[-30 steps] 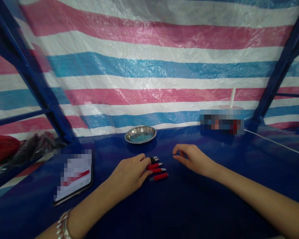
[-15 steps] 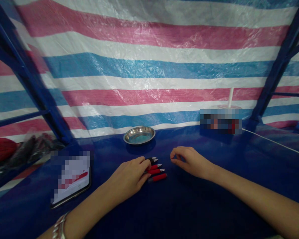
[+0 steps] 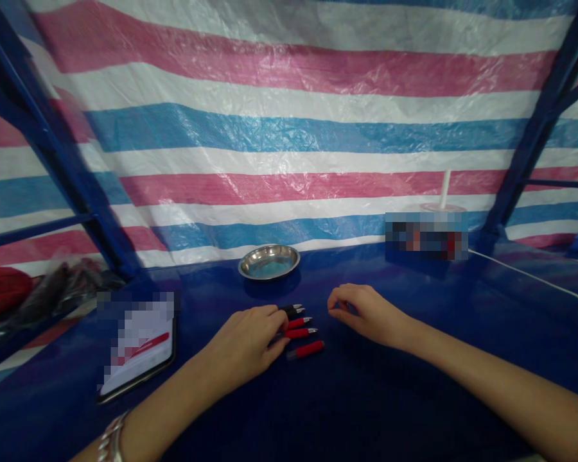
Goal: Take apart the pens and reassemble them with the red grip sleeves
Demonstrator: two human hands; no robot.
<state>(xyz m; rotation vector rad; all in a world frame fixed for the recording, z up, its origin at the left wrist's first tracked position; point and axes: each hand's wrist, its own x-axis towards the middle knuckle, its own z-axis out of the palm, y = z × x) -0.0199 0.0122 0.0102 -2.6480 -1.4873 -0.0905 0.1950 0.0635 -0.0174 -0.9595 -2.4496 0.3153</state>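
Several short pens with red and black grips lie side by side on the dark blue table. My left hand lies over their left ends, its fingers curled onto them. One red pen sits a little apart, nearest to me. My right hand rests on the table just right of the pens, its fingers curled in a loose pinch; what they hold, if anything, is hidden.
A small steel dish stands behind the pens. A phone lies at the left, a cup with a straw at the back right, and a white cable runs right. A striped tarp hangs behind, blue frame posts at both sides.
My left hand has drawn slightly back toward me along the pens. The nearest red pen now lies farther from the others. The right hand has barely moved.
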